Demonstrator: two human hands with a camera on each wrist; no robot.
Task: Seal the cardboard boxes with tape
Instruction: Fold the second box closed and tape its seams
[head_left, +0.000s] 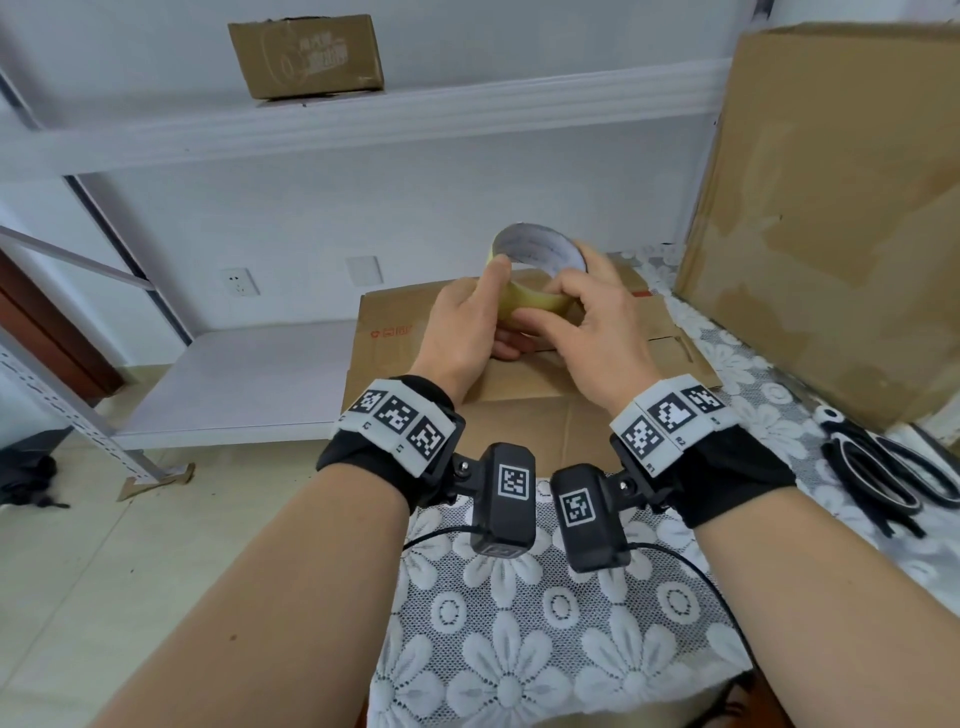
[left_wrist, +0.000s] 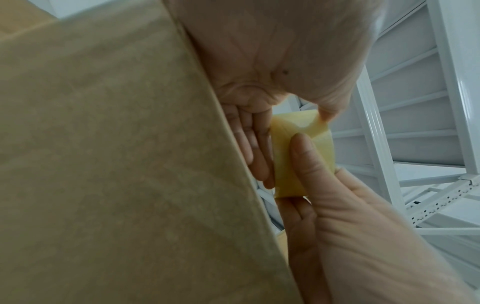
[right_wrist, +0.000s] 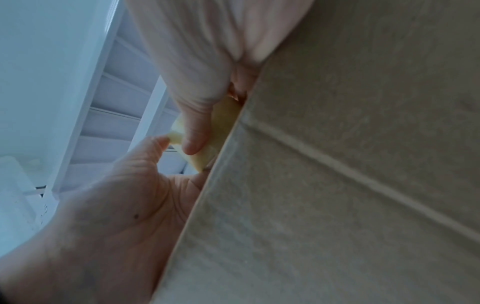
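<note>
A roll of yellowish tape (head_left: 530, 304) with a white core is held upright just above a flat brown cardboard box (head_left: 519, 426) on the table. My left hand (head_left: 467, 322) grips the roll's left side, thumb on top and fingers underneath. My right hand (head_left: 592, 312) holds the right side, with one digit pressed on the outer tape layer. In the left wrist view the tape (left_wrist: 283, 168) sits between my left hand (left_wrist: 272, 61) and right hand (left_wrist: 363, 226), beside the box (left_wrist: 116, 164). In the right wrist view the right hand (right_wrist: 187, 61) lies across the tape (right_wrist: 223, 119).
A large upright cardboard box (head_left: 831, 208) stands at the right of the table. Black scissors (head_left: 883, 478) lie on the lace tablecloth (head_left: 519, 649) at the right. A small box (head_left: 306, 57) sits on a white metal shelf (head_left: 363, 119) behind. Floor lies to the left.
</note>
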